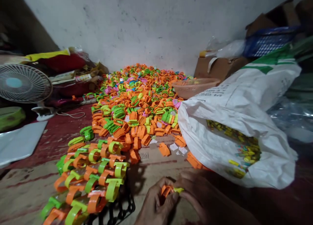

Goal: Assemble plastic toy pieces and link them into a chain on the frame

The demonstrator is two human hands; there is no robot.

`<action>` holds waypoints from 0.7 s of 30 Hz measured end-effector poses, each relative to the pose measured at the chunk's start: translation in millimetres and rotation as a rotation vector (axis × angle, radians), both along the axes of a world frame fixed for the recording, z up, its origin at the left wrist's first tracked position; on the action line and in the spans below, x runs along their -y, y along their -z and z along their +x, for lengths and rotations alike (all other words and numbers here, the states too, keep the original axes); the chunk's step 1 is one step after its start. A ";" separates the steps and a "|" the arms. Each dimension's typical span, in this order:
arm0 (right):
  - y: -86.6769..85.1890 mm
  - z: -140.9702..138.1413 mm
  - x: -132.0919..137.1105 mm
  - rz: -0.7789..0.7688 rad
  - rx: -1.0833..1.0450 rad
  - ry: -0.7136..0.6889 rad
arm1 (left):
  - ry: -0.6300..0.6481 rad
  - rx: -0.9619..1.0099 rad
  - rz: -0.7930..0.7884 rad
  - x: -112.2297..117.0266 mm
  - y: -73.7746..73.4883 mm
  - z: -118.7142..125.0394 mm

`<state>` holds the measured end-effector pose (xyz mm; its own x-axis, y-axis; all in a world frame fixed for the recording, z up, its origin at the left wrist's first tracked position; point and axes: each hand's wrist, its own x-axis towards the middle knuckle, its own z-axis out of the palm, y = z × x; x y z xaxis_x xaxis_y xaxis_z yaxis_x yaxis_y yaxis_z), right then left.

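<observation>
Low at the centre, my left hand (158,199) is closed around a small orange plastic band piece (166,190), curved like a toy wristband. My right hand (195,192) is beside it, its fingers closed on a small yellow piece (179,189) that meets the orange one. My fingers hide part of both pieces. On the left, rows of orange, green and yellow curved bands (96,202) stand on a black openwork rack (127,205). To the right, a white woven sack (274,153) gapes, showing many small yellow pieces (248,153) with some teal parts.
A large heap of mostly orange and green plastic pieces (144,101) reaches the wall. Loose orange pieces (164,149) and paper scraps (174,147) lie on cardboard (26,189). A fan (22,83) stands left; a pinkish basket (193,88) and a carton (220,68) stand behind the sack.
</observation>
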<state>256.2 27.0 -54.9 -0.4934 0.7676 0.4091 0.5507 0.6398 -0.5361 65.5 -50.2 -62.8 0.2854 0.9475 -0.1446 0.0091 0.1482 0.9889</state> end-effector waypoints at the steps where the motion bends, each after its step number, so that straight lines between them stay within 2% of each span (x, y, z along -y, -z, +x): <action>1: 1.5 1.2 7.1 -0.007 0.028 -0.006 | 0.007 0.014 -0.006 0.4 1.5 0.5; 6: 6.1 3.4 49.4 0.017 0.089 -0.014 | 0.070 0.029 0.000 -1.8 10.2 4.1; 8: 2.0 2.0 54.8 0.034 0.096 -0.013 | 0.062 -0.021 0.042 -3.7 11.3 5.4; 10: -6.5 0.6 48.7 0.049 0.102 -0.010 | -0.004 -0.132 0.116 -7.0 10.0 5.4; 12: -18.3 -0.8 30.3 0.063 0.100 -0.002 | -0.121 -0.268 0.226 -12.4 7.9 3.9; 15: -37.9 -7.8 -16.3 0.087 0.127 0.068 | -0.258 -0.388 0.414 -23.5 8.4 -0.1; 18: -53.0 -26.4 -70.3 0.153 0.342 0.263 | -0.230 -0.462 0.499 -32.5 14.3 -2.4; 21: -58.7 -54.6 -111.8 0.197 0.489 0.321 | -0.232 -0.492 0.576 -35.6 21.8 -1.7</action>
<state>201.6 138.8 3.8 -0.4167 0.8419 0.3430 0.8844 0.4627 -0.0612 63.8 -14.6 -84.5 0.1019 0.9391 0.3283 0.4967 -0.3339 0.8011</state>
